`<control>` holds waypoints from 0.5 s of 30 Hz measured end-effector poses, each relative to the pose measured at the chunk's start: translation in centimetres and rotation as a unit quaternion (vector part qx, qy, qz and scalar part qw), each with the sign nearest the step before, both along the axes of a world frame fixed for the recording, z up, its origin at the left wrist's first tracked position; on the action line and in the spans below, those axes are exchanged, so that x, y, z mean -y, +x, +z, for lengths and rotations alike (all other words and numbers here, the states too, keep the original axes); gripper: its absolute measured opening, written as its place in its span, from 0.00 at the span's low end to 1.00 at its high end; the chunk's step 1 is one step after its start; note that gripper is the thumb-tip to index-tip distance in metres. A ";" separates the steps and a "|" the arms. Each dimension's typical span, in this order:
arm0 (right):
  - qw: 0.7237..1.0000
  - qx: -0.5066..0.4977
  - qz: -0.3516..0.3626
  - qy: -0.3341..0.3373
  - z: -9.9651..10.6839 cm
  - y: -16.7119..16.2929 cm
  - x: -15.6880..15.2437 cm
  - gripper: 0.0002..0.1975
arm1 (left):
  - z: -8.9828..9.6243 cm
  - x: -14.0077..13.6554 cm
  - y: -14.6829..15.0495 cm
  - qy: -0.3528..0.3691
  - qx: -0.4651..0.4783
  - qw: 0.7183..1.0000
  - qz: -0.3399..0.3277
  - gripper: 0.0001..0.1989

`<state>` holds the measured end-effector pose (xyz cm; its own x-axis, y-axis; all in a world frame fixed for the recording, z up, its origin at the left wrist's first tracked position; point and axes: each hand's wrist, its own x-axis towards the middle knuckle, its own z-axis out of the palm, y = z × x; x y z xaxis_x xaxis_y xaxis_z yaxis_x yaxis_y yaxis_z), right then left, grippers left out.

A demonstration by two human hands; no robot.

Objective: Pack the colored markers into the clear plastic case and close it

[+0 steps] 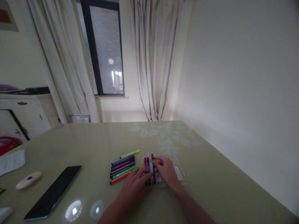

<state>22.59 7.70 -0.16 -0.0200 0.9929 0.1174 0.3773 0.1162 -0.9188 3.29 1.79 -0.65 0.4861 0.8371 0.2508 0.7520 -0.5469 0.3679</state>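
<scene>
A brown-red felt-tip pen [152, 157] stands out between the thumb and fingers of my right hand [166, 169], over a clear plastic case [183, 174]. Inside the case, to its left, a red pen [145, 162] and a blue pen [148, 163] lie side by side. My left hand [136, 182] rests palm down with fingers stretched out, covering the lower part of these pens; its fingertips reach close to the brown-red pen. Left of the case lies a row of loose pens, including a yellow pen [129, 154], a purple pen [123, 168] and an orange pen [119, 178].
On the glossy table [93, 146] to the left are a black tablet-like device [54, 193], a white oval object [29, 180] and a sheet of paper [11, 161]. A wall [238, 93] runs along the right table edge. Curtains [156, 62] hang behind.
</scene>
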 end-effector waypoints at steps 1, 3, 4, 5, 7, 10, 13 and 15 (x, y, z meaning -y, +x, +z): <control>1.000 0.017 -0.002 0.000 0.1 -0.1 0.1 0.15 | 0.0 0.0 0.0 0.003 -0.002 1.000 -0.001 0.28; 0.998 0.061 -0.012 0.004 0.4 -0.3 0.4 0.13 | -0.1 0.0 0.1 0.008 -0.006 1.000 -0.002 0.27; 0.996 0.086 -0.017 0.009 0.5 -0.4 0.5 0.11 | -0.1 0.0 0.1 0.012 -0.008 1.000 -0.003 0.27; 0.993 0.112 -0.022 0.017 0.6 -0.5 0.7 0.09 | -0.2 0.0 0.1 0.015 -0.010 1.000 -0.004 0.28; 0.988 0.151 -0.022 0.031 0.8 -0.7 0.9 0.06 | -0.2 0.0 0.2 0.022 -0.013 1.000 -0.008 0.29; 0.985 0.169 -0.005 0.027 0.9 -0.9 1.2 0.05 | -0.1 -0.1 0.3 0.028 -0.017 0.999 -0.018 0.27; 0.987 0.162 0.010 0.018 0.8 -0.9 1.2 0.07 | 0.1 -0.1 0.4 0.030 -0.020 0.999 -0.031 0.23; 0.991 0.135 0.005 0.018 0.7 -0.9 1.1 0.07 | 0.0 -0.1 0.4 0.030 -0.019 0.999 -0.034 0.23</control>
